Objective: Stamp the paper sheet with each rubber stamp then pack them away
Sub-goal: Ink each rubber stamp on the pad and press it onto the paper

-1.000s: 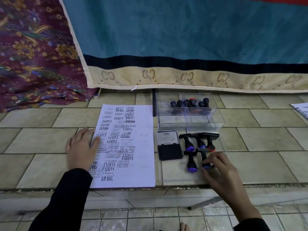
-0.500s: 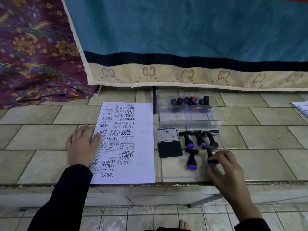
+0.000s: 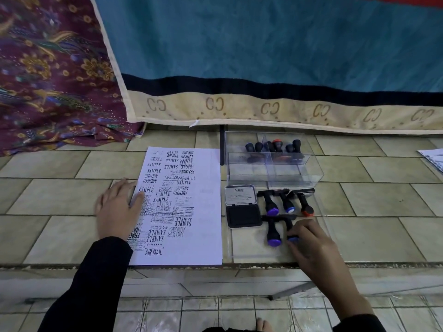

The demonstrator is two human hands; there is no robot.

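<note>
Teal blanket [image 3: 263, 44] beside maroon floral cloth [image 3: 48, 68], above tiled ledge [image 3: 383, 200].

Paper sheet [image 3: 191, 212]: white, flat, crowded with black imprints, left of open ink pad [image 3: 242, 218]. Four black-handled stamps [image 3: 269, 203] lie sideways right of pad; fifth stamp [image 3: 288, 225] beside them. More stand in clear box [image 3: 287, 174] behind pad.

I count | loose stamps [image 3: 272, 203]: 5 | boxed stamps [image 3: 277, 145]: 6 | ink pad [image 3: 242, 213]: 1 | paper sheet [image 3: 208, 224]: 1 | clear box [image 3: 294, 175]: 1

Stamp [image 3: 289, 224] partly beneath right fingers [image 3: 304, 229]
</note>
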